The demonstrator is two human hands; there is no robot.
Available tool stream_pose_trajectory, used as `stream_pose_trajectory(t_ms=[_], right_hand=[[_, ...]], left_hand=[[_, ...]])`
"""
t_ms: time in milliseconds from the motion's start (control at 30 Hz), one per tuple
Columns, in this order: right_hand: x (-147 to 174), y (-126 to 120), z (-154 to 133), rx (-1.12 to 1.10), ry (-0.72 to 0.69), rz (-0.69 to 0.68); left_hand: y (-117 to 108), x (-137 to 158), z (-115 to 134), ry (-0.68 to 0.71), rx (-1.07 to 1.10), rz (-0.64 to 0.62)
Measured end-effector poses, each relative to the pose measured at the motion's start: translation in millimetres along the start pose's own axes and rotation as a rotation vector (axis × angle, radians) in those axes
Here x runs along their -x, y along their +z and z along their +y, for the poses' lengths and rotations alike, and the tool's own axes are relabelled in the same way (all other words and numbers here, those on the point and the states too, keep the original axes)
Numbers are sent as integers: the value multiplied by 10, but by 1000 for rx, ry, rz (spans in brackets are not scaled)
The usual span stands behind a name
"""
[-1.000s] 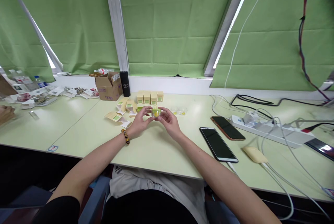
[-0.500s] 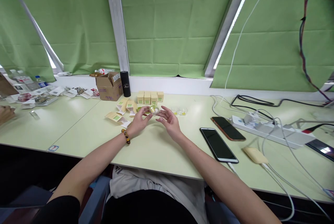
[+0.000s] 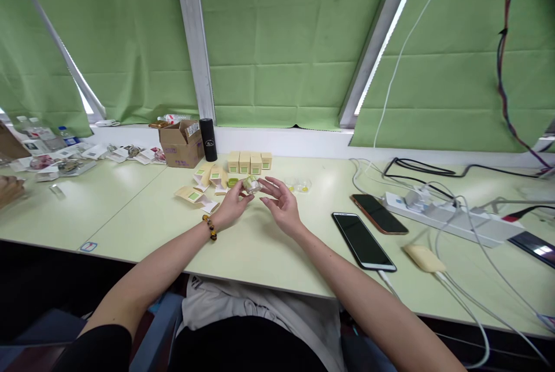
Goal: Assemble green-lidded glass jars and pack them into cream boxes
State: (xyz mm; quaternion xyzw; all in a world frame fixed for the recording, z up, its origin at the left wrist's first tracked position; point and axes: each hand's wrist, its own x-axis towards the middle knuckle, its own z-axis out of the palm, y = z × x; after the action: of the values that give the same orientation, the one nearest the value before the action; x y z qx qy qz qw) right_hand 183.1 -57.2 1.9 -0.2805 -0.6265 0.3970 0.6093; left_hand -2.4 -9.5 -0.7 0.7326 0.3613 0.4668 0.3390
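A wall of green fabric blinds (image 3: pixel 277 43) with white window bars is seen behind a long pale green table (image 3: pixel 130 216), which fills the width of the view. On the right part of the table a white power strip (image 3: pixel 451 216) with tangled white and black cables is laid, with two dark smartphones (image 3: pixel 363 239) and a small cream oval pad (image 3: pixel 424 257) nearer the front edge. At the back left an open brown cardboard box (image 3: pixel 180 142) is placed beside a black cylindrical flask (image 3: pixel 208 138). A row of small cream cartons with green labels (image 3: pixel 249 162) is lined up behind the hands, and flattened cartons of the same kind (image 3: pixel 195 193) are scattered to their left. A small clear plastic case (image 3: pixel 251 184) is pinched in the fingertips of the left hand (image 3: pixel 232 205), raised just above the table. The right hand (image 3: pixel 281 204) is held open just beside it, its fingers spread and not touching the case.
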Motion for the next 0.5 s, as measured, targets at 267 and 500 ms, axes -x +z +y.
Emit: stream_pose_trajectory(t_ms=[267,500], right_hand=[[36,42,-7,156,-82,4],[11,26,85,170,-131,7]], left_hand=[[-9,13,-2,5,-18,16],[-23,14,-43,64,-106,69]])
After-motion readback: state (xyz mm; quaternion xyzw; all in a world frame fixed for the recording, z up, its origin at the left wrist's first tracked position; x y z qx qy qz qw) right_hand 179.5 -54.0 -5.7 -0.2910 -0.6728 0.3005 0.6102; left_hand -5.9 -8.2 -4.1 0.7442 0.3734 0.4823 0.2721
